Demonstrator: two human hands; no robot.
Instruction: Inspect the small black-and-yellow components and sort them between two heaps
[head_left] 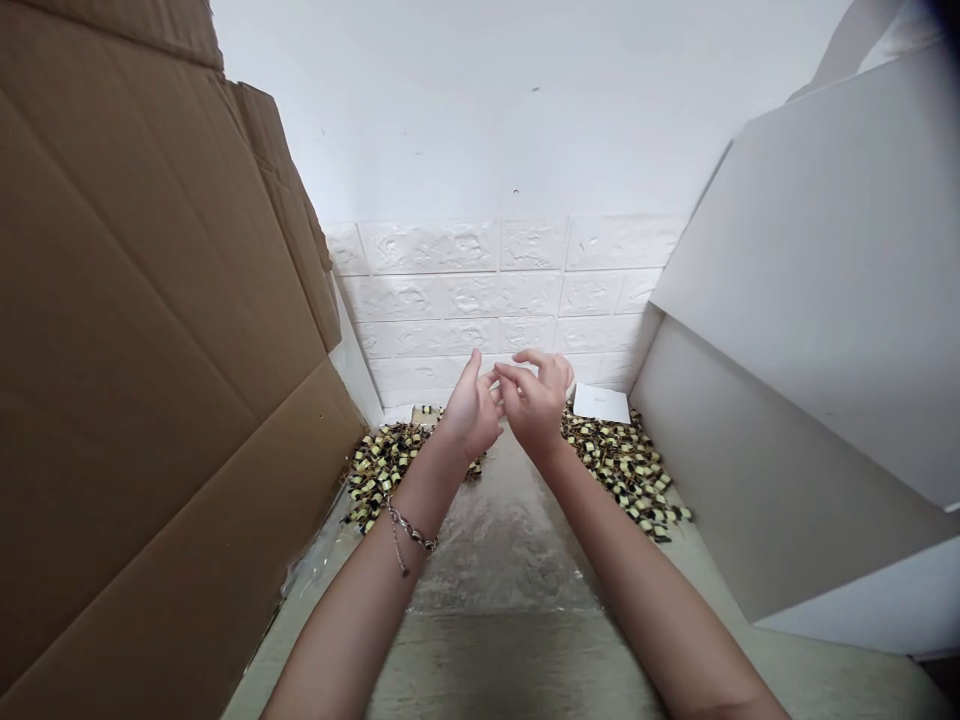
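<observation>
My left hand [472, 408] is raised at the centre, palm turned inward, thumb up and fingers partly curled. Right beside it, my right hand [534, 395] has thumb and forefinger pinched together at the left hand's fingertips. Whatever lies between the fingers is too small to make out. A pile of small yellow and black pieces [382, 465] lies left of my left wrist, and a second pile of similar pieces [626, 465] lies right of my right wrist. Between my forearms, a clear plastic sheet [502, 550] covers part of the table [517, 660].
A tall brown cardboard panel [165, 330] stands on the left, and white panels [810, 270] on the right. Behind is a white brick-pattern wall [465, 295]. A small white card [601, 403] rests at the back of the right pile.
</observation>
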